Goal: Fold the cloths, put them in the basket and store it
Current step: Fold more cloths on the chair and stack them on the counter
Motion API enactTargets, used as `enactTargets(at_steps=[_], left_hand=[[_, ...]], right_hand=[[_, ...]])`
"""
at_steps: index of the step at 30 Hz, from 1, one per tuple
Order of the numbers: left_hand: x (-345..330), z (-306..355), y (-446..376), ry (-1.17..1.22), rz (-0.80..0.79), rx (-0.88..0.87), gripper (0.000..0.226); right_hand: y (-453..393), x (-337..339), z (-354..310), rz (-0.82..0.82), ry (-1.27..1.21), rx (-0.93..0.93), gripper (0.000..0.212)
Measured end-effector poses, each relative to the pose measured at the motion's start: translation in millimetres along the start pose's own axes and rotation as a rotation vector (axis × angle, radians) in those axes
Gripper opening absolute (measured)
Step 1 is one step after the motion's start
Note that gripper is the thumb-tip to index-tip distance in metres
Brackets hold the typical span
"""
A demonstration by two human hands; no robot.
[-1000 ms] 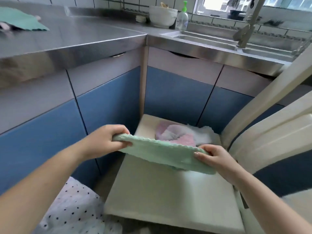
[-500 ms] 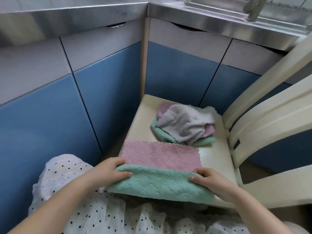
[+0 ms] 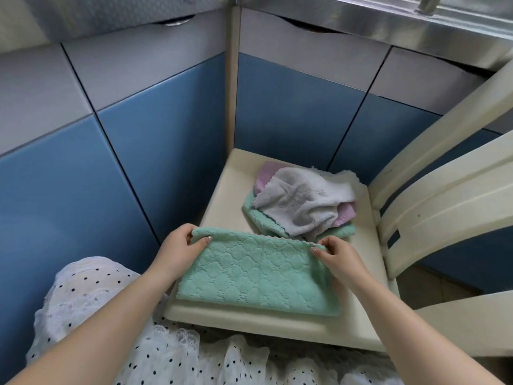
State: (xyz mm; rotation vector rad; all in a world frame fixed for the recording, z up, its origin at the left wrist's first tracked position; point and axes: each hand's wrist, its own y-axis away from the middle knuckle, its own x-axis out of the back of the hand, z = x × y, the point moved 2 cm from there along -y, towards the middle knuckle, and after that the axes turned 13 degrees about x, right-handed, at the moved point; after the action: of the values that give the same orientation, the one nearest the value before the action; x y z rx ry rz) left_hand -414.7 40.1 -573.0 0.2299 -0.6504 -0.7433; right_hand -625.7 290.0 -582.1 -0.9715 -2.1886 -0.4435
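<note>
On the near edge of the chair seat [image 3: 369, 309] the green cloth [image 3: 258, 279] now covers the pink one seen a moment ago. My left grip [image 3: 180, 250] and right grip [image 3: 337, 252] each pinch a far corner. Unfolded cloths [image 3: 301, 202] wait at the far edge; I see no basket.

— What sort of place is this?
— A home kitchen: a steel worktop edge [image 3: 361, 26] over blue-and-grey cabinet doors [image 3: 291, 112], with a cream wooden chair [image 3: 433, 195] tucked in the corner.
</note>
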Motion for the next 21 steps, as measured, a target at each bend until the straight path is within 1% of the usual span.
enactTargets(at_steps=[5,8,10,12,14,15,16,18,20,21], left_hand=[[-4.7,-3.4,-9.2,-0.036,0.043,-0.009,0.011],[-5.8,-8.0,-15.9,-0.073,0.058,-0.003,0.018],[-6.3,-10.7,-20.0,-0.103,0.054,0.027,0.026],[-5.9,-9.2,-20.3,-0.106,0.045,0.056,0.038],[-3.1,-5.6,-15.0,-0.146,0.078,0.056,0.054],[-1.3,-5.2,-10.6,-0.206,0.126,0.021,0.058],[0.0,-4.9,-4.4,-0.282,0.192,-0.034,0.057],[-2.8,-3.1,11.0,-0.411,0.312,-0.203,0.044],[-19.2,2.5,25.9,-0.51,0.331,-0.415,0.033],[-32.3,4.3,30.8,-0.563,0.302,-0.49,0.035]], right_hand=[[-7.3,-1.2,-0.2,-0.012,0.126,0.025,0.021],[-9.1,-2.8,0.4,-0.007,0.167,0.043,0.022],[-9.8,-5.5,-0.5,-0.015,0.178,0.041,0.022],[-10.5,-6.7,0.0,-0.006,0.188,0.012,0.02],[-7.2,-2.5,0.8,0.063,0.205,-0.011,0.021],[-2.6,0.3,0.0,0.125,0.217,0.013,0.022],[3.9,1.5,-2.6,0.192,0.234,0.067,0.021],[20.2,-4.5,-16.4,0.298,0.252,0.226,0.018],[33.1,-25.8,-35.5,0.274,0.234,0.371,0.018],[36.0,-40.7,-44.1,0.233,0.234,0.431,0.022]])
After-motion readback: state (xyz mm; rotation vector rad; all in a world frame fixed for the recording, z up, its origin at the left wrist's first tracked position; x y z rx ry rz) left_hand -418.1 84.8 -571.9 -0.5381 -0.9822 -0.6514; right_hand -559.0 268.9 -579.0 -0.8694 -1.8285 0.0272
